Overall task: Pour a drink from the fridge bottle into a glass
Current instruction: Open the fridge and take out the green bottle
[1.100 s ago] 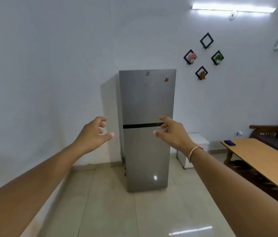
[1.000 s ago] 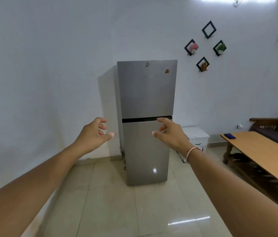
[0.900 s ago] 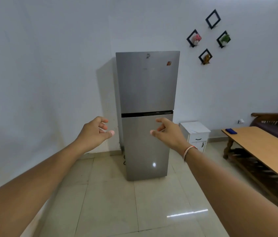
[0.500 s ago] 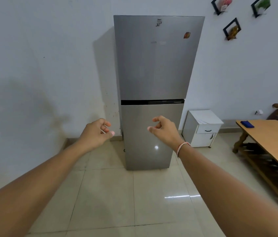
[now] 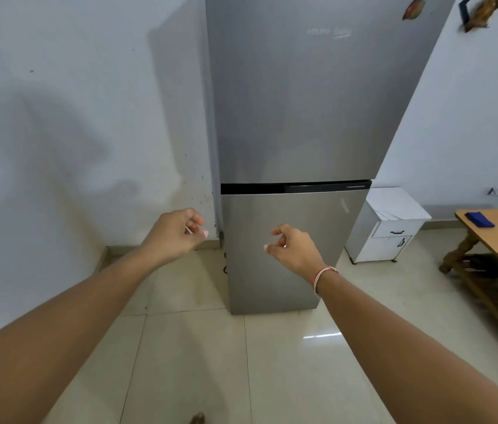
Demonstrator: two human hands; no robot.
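Neither grip holds anything: the left hand [image 5: 177, 234] and right hand [image 5: 295, 250] hang released, fingers loosely curled, both arms stretched forward. Compared with half a second ago, the fridge [image 5: 296, 148] fills far more of the view and its top is cut off. Both doors are closed; the bottle is not visible. The right hand hovers before the lower door, the left beside its left edge.

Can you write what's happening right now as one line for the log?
stage: at fridge | doors: shut | left hand: empty, loosely curled | right hand: empty, loosely curled | bottle, glass: not visible
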